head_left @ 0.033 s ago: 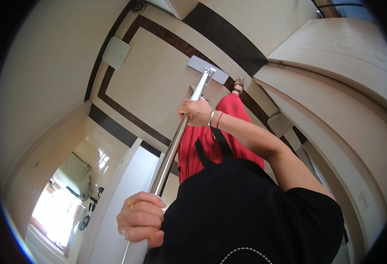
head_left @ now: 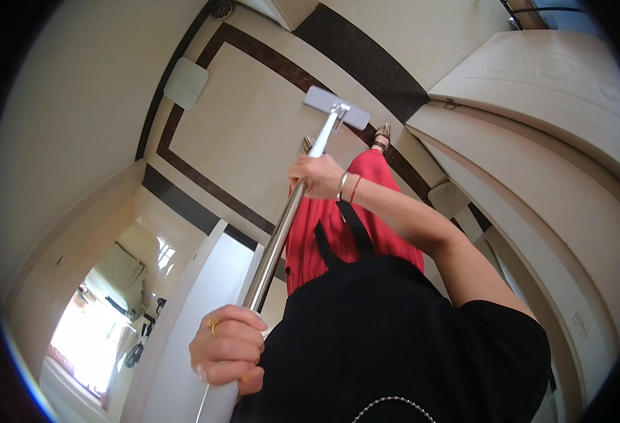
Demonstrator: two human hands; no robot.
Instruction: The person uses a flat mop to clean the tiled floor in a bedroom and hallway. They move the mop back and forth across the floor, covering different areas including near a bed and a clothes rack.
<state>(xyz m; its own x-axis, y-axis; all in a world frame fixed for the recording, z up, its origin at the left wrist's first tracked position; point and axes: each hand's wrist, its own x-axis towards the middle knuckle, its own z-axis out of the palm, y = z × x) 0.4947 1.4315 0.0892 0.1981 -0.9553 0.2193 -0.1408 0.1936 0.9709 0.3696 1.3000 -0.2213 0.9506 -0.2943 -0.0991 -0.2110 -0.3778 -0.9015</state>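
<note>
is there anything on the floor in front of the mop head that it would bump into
Nothing visible lies right in front of the mop head; the pale floor around it is bare. The nearest things are a flat pale square off to its left and the person's feet just behind it. Both hands, left hand and right hand, grip the metal handle.

Mop pole's (head_left: 282, 233) top end behind hand

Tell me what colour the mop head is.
The mop head is pale grey-white, a flat rectangle lying on the cream floor. The head view shows it best.
</note>
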